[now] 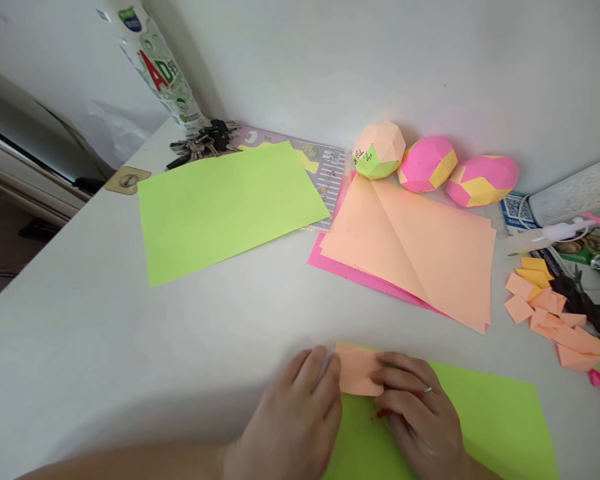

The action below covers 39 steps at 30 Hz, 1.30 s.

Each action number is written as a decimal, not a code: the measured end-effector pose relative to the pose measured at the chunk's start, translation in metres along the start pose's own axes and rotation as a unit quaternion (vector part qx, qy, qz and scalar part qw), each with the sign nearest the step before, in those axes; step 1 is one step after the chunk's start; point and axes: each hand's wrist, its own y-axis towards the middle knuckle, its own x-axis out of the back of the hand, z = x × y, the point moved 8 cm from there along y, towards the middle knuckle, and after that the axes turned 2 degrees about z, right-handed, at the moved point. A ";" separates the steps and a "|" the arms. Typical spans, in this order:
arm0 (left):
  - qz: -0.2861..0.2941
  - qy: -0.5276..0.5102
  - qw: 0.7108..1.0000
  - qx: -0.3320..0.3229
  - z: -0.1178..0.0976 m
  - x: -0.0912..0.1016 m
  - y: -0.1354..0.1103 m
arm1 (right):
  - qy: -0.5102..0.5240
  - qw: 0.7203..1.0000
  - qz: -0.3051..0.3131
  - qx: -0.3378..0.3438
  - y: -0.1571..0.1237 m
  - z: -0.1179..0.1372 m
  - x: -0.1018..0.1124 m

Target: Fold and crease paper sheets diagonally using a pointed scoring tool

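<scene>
A small peach paper rectangle (359, 373) lies on a light green sheet (500, 413) near the front of the table. My left hand (300, 407) is closed, its curled fingers pinning the rectangle's left edge. At the right edge, the fingertips of my right hand (420, 407) rest on the same piece. A slim red pencil (381, 414) is tucked through the fingers of that hand, its tip pointing left over the green sheet. My right palm and thumb are partly hidden.
Another green sheet (225, 213) lies at back left beside keys (205, 141) and a spray can (160, 67). Peach sheets (410, 240) overlap pink paper (340, 267) at back centre. Behind stand folded paper balls (427, 163). Small folded pieces (547, 310) and scissors (577, 293) lie right.
</scene>
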 end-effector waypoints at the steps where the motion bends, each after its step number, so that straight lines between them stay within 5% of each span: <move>1: 0.030 -0.033 0.999 -0.013 0.009 -0.001 0.005 | 0.002 1.000 0.002 -0.001 0.000 0.000 -0.001; 3: 0.075 -0.120 0.987 -0.070 0.022 -0.003 0.015 | 0.003 1.000 0.003 -0.002 -0.001 0.000 -0.001; 9: 0.075 -0.214 0.967 -0.116 0.045 -0.007 0.025 | 0.005 1.000 0.009 0.000 -0.003 0.000 -0.002; 39: 0.068 -0.267 0.960 -0.057 0.048 -0.012 0.025 | -0.010 1.000 0.015 0.016 -0.001 0.007 -0.003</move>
